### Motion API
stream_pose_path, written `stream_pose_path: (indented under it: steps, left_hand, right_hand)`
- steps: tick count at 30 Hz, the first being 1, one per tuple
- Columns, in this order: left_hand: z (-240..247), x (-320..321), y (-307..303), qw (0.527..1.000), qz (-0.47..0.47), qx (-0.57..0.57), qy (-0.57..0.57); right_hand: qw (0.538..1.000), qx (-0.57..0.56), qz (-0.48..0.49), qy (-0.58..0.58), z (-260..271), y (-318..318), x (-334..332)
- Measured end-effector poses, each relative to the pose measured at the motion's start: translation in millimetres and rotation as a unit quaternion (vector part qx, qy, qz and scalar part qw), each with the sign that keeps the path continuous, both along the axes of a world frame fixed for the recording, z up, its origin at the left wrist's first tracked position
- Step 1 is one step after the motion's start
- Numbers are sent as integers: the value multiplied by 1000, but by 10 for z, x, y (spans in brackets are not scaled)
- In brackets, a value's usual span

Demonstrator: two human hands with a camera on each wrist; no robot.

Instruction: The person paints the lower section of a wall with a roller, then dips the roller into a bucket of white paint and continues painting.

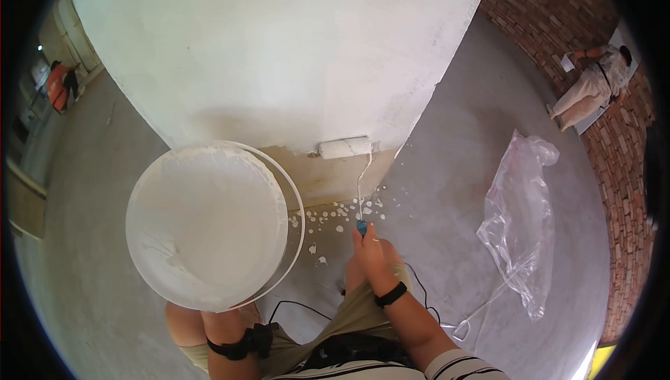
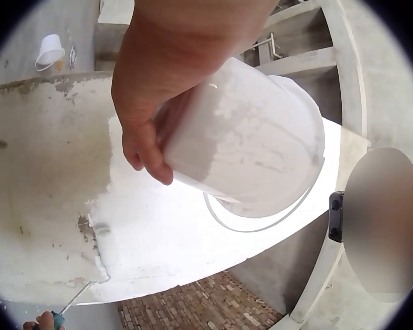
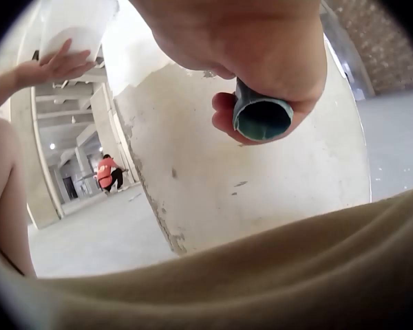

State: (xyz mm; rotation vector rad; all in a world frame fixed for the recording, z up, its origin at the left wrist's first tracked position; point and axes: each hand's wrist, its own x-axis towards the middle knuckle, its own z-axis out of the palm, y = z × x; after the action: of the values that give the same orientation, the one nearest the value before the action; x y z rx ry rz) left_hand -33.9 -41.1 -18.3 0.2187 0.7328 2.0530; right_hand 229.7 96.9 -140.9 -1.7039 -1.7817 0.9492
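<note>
A white bucket (image 1: 209, 230) fills the left of the head view, tilted to show pale paint inside. It hides my left hand there. In the right wrist view, my left hand (image 3: 60, 67) supports the bucket from below with fingers extended; in the left wrist view, my left hand (image 2: 148, 117) lies against its base. My right hand (image 1: 372, 258) grips the teal handle (image 1: 361, 227) of a paint roller. The white roller sleeve (image 1: 345, 147) lies against the column (image 1: 279, 66), at the lower border of the white paint.
White paint spots (image 1: 340, 212) dot the grey floor by the column's foot. Clear plastic sheeting (image 1: 520, 219) and a black cable (image 1: 419, 282) lie to the right. One person (image 1: 61, 87) crouches far left; another person (image 1: 597, 80) stands by the brick wall (image 1: 558, 10).
</note>
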Motion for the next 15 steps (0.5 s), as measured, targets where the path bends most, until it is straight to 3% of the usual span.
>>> stream_pose_path:
  steps: [10,12,15]
  left_hand:
    - [16,41,-13,1000,-5,11,20]
    - [20,46,-14,1000,-5,13,24]
    - [27,24,-13,999,-6,14,31]
  right_hand:
    - [999,2,26,-43,-7,-154,95]
    - [994,-104,7,-36,45,-174,82]
    - [996,-85,13,-21,-26,-203,76]
